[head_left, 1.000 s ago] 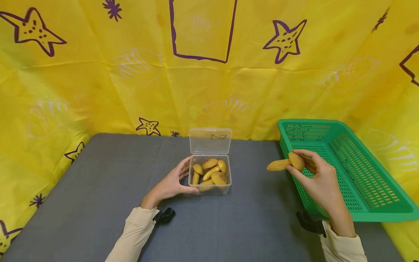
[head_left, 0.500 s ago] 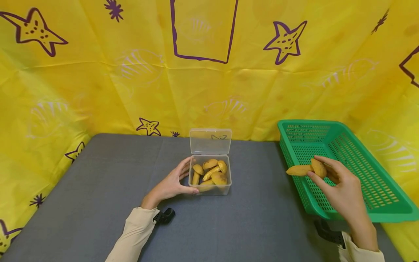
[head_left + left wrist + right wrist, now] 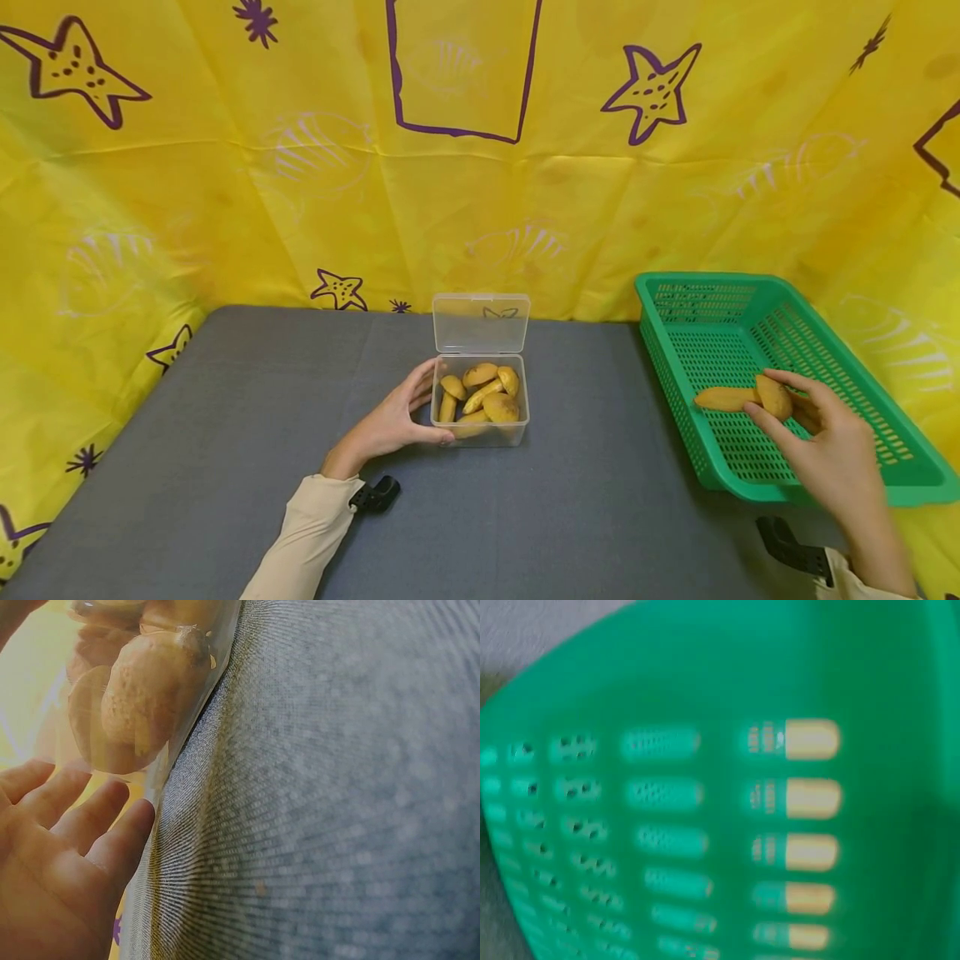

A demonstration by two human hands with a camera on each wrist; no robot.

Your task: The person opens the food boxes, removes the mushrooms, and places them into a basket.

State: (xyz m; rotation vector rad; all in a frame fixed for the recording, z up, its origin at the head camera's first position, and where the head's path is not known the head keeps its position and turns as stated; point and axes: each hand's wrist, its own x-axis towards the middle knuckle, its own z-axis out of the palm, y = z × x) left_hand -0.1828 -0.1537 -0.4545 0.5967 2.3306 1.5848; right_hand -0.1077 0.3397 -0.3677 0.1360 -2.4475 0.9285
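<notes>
In the head view my right hand (image 3: pixel 836 446) pinches a yellow-brown mushroom (image 3: pixel 731 398) by its cap between thumb and fingers. Its stem points left, and it hangs over the green basket (image 3: pixel 720 479). Midway across the table stands a clear plastic box (image 3: pixel 517 437), its lid (image 3: pixel 480 323) raised at the back. Several mushrooms (image 3: pixel 498 408) lie inside. My left hand (image 3: pixel 386 429) holds the box at its left side, thumb at the front and fingers toward the back. The left wrist view shows the fingertips (image 3: pixel 139 817) against the clear wall. The right wrist view has only the slotted basket wall (image 3: pixel 727 765).
A grey cloth (image 3: pixel 225 467) covers the table. Behind it and at both sides hangs a yellow curtain (image 3: pixel 480 192) with starfish and fish drawings. The basket's raised rim (image 3: pixel 675 400) runs along the table's right side.
My right hand has carried the mushroom to the right, from beside the basket's left rim to over its inside. My left hand and the box have stayed put.
</notes>
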